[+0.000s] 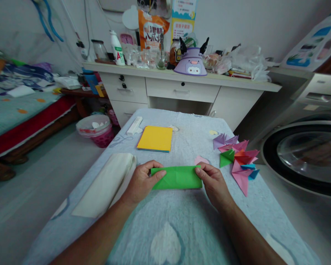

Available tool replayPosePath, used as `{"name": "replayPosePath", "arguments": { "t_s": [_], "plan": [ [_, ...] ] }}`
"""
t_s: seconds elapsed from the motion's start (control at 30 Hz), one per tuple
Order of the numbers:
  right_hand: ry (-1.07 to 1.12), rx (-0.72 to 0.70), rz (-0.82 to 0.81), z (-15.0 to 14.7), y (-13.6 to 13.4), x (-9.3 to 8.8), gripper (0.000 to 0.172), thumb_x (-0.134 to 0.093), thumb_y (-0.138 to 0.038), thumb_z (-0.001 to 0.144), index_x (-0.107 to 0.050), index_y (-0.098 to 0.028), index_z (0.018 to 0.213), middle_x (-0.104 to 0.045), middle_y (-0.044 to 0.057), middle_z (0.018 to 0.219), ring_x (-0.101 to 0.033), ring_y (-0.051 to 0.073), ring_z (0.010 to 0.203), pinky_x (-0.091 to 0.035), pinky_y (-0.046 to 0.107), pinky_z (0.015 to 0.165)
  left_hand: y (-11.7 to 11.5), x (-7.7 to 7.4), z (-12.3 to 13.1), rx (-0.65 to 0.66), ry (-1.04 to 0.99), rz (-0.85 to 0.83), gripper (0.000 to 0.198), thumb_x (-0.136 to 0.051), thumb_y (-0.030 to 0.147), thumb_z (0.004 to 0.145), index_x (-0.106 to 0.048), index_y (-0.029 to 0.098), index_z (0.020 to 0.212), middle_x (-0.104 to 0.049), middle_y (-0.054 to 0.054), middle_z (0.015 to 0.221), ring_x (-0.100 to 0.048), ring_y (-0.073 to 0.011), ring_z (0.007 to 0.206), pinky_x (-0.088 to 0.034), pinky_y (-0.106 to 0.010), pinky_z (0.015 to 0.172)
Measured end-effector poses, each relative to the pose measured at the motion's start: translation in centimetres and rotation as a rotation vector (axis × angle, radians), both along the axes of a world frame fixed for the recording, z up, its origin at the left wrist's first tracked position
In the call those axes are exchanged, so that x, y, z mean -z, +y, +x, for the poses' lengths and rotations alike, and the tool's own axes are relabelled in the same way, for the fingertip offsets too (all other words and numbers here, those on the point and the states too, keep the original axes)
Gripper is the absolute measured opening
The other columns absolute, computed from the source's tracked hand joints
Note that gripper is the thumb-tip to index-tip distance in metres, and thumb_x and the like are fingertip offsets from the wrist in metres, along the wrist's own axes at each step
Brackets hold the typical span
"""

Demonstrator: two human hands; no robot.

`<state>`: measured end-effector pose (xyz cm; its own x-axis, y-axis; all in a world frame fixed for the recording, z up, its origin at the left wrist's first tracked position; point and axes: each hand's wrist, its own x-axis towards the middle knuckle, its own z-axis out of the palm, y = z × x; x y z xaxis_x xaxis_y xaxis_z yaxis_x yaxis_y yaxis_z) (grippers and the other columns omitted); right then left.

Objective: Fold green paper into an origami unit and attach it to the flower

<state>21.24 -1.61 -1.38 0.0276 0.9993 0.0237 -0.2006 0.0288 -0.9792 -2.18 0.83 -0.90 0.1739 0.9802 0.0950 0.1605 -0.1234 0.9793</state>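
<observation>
A green sheet of paper [179, 177], folded into a long rectangle, spans the gap between my hands above the cloth-covered table. My left hand [145, 180] pinches its left end, thumb on top. At the right end, my right hand [213, 182] grips the upper corner between thumb and fingers. Beyond them lies a stack of square paper [155, 138] with a yellow sheet on top. Folded paper pieces [239, 158] in purple, pink, green, red and blue are grouped to the right.
A white folded bundle [105, 186] rests left of my left forearm. Farther back is a narrow white box [134, 126]. The table [165, 224] faces a white desk [182, 92] crowded with items. A waste bin [99, 132] stands left, a washing machine [306, 140] right.
</observation>
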Motion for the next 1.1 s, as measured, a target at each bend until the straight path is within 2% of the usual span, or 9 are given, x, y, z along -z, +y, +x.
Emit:
{"name": "replayPosePath", "arguments": {
  "t_s": [0.43, 1.1],
  "plan": [
    [0.034, -0.016, -0.002, -0.07, -0.03, -0.16, 0.023, -0.077, -0.037, 0.075, -0.063, -0.019, 0.07, -0.048, -0.004, 0.064, -0.04, 0.011, 0.06, -0.03, 0.023, 0.055, 0.06, 0.21, -0.11, 0.013, -0.003, 0.022, 0.019, -0.068, 0.034, 0.076, -0.065, 0.016, 0.081, -0.056, 0.002, 0.068, -0.05, -0.011, 0.062, -0.04, -0.02, 0.057],
    [0.038, -0.047, 0.031, 0.05, -0.19, -0.19, 0.025, -0.071, -0.035, 0.081, -0.059, -0.018, 0.066, -0.044, -0.004, 0.063, -0.035, 0.011, 0.06, -0.027, 0.025, 0.056, 0.08, 0.22, -0.25, 0.027, 0.016, 0.034, 0.02, -0.068, 0.035, 0.077, -0.066, 0.016, 0.081, -0.058, 0.002, 0.07, -0.052, -0.0113, 0.064, -0.041, -0.02, 0.059]
  ]
}}
